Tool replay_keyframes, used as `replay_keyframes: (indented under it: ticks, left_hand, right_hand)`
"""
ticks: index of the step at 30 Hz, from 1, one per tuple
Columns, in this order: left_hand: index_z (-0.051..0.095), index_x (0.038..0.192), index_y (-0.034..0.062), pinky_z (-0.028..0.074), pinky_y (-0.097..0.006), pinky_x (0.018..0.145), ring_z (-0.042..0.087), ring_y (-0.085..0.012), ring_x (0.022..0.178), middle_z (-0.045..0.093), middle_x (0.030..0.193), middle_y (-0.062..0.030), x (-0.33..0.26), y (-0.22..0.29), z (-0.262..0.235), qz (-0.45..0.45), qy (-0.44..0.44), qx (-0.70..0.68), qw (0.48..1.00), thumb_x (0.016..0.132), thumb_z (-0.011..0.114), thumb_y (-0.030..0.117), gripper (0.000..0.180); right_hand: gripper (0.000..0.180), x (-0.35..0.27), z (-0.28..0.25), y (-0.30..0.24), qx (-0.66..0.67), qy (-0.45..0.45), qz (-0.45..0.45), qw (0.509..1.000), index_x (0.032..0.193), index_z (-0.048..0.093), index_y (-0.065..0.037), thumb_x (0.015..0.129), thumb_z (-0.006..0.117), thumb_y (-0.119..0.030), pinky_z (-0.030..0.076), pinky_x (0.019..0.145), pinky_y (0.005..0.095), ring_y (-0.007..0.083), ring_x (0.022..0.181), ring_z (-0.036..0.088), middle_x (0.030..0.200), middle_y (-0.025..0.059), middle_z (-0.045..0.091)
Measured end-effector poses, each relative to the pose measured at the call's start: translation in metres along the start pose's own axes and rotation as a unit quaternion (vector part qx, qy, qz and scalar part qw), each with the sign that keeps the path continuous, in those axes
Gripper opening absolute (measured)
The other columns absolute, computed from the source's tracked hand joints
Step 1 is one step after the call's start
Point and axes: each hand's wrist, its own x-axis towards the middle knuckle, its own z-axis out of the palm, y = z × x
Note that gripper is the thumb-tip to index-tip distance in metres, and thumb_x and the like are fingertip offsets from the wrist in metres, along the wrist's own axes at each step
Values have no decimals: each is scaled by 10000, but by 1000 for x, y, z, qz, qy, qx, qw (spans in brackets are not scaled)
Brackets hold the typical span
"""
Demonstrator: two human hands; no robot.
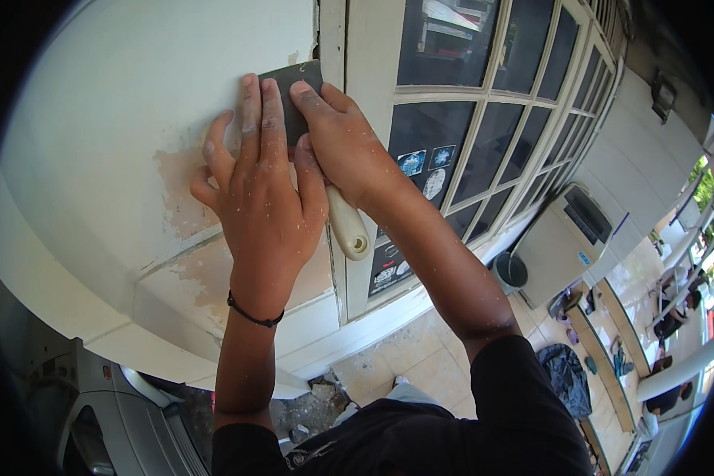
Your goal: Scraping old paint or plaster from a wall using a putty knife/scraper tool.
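A putty knife with a wide dark blade and a cream handle lies against the white wall beside the door frame. My right hand is wrapped round it, with the thumb along the blade. The handle's holed end sticks out below my palm. My left hand has its fingers stretched and spread; two fingertips press flat on the blade's left part. Pale specks of dust cover both hands. Bare brownish patches show where paint is gone from the wall, left of and below my left hand.
A paned white door with dark glass stands at the right. Beyond it are a washing machine, a dark bucket and a black plastic bag. A grey vehicle is at the lower left. People are far right.
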Motion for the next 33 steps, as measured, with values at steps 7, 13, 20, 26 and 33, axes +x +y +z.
replay_keyframes:
  ticks: [7, 13, 20, 26, 33]
  left_hand:
    - [444, 1553, 99, 190, -548, 1090, 320, -375, 1457, 440, 1609, -70, -8, -2, 2, 0, -26, -9, 1000, 1032, 493, 295, 558]
    - [408, 1578, 109, 188, -559, 1095, 278, -392, 1500, 400, 1636, -54, -22, 1, 4, 10, -64, 25, 998, 1028, 493, 294, 587]
    - [406, 1574, 77, 182, -565, 1094, 276, -396, 1507, 372, 1647, -93, -33, 14, 5, -5, -93, 12, 996, 977, 541, 268, 641]
    - [407, 1572, 70, 183, -573, 1088, 264, -387, 1516, 370, 1646, -106, -22, 23, 15, -7, -77, 5, 997, 950, 550, 262, 667]
    - [415, 1573, 91, 195, -567, 1083, 281, -389, 1494, 369, 1651, -60, -14, 22, 21, -11, -53, 5, 999, 962, 537, 248, 643]
  right_hand:
    - [325, -17, -21, -9, -1, -61, 41, 997, 1168, 412, -51, 1060, 500, -345, 472, 516, 287, 140, 558, 539, 777, 73, 595]
    - [220, -29, -23, 21, 86, -78, 30, 993, 1184, 409, -68, 1073, 498, -236, 447, 480, 260, 89, 550, 503, 784, 34, 554]
    - [219, -24, -30, 32, -78, -38, -56, 995, 1047, 464, -23, 1070, 522, -233, 498, 656, 281, 94, 780, 565, 883, 73, 585]
    - [214, -14, -33, 29, 78, -41, 5, 996, 1146, 536, -4, 1065, 519, -202, 511, 790, 279, 111, 913, 572, 1020, 80, 655]
    - [228, 0, -28, 43, 76, -5, -106, 991, 1125, 552, -14, 1089, 504, -234, 498, 759, 267, 90, 884, 556, 993, 51, 651]
